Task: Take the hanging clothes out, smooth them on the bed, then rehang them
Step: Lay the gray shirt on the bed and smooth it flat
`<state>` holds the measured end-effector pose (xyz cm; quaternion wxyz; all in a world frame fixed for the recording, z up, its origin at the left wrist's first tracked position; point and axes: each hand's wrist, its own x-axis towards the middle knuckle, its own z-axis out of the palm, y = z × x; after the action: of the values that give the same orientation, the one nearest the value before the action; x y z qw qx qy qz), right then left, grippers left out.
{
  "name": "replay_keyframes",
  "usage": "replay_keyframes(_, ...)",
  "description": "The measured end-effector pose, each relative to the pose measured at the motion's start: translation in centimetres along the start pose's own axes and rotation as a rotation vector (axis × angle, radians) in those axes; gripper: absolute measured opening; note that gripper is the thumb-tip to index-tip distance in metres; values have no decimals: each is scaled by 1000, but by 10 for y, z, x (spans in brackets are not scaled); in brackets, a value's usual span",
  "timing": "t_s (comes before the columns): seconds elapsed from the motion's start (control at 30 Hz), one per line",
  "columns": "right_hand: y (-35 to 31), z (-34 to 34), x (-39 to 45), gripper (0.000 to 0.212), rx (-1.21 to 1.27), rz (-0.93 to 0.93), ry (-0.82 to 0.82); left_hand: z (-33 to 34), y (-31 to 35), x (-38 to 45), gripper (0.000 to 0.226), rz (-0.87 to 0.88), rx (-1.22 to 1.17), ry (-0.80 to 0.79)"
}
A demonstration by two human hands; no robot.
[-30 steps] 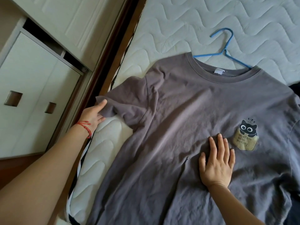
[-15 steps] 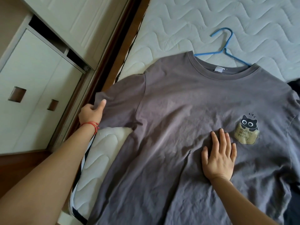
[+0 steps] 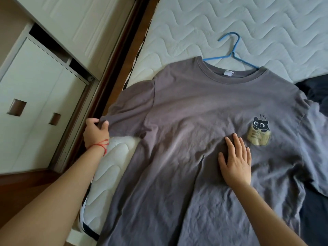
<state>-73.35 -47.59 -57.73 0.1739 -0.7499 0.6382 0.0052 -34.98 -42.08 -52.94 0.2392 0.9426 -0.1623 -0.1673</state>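
Observation:
A grey T-shirt (image 3: 186, 112) with a cat print on the chest lies face up on the white quilted bed (image 3: 195, 29). My left hand (image 3: 95, 132), a red string at its wrist, pinches the hem of the shirt's left sleeve at the bed's edge and holds the sleeve stretched out flat. My right hand (image 3: 236, 160) presses flat on the shirt's chest, fingers straight, just left of the print. A blue hanger (image 3: 230, 55) lies on the bed above the collar, its lower part hidden under the shirt.
A dark navy garment (image 3: 316, 91) lies under the shirt's right side. The brown wooden bed frame (image 3: 124, 50) runs along the left edge of the mattress. Beyond it stands a white wardrobe (image 3: 35, 103) with square cut-out handles.
My left hand has closed on the sleeve hem and pulled it outward to the left, so the sleeve went from folded and bunched to spread flat. My right hand stayed pressed on the chest.

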Motion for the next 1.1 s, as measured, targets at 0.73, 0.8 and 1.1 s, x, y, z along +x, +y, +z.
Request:
replay_keyframes(0.73, 68, -23, -173, 54, 297, 783, 156, -11, -103, -131, 44, 100, 173, -285)
replay_keyframes(0.8, 70, -21, -174, 54, 289, 795, 175, -12, -106, -133, 42, 92, 197, -321)
replay_keyframes(1.1, 91, -23, -193, 39, 411, 996, 121, -29, -132, -157, 39, -32, 112, -438)
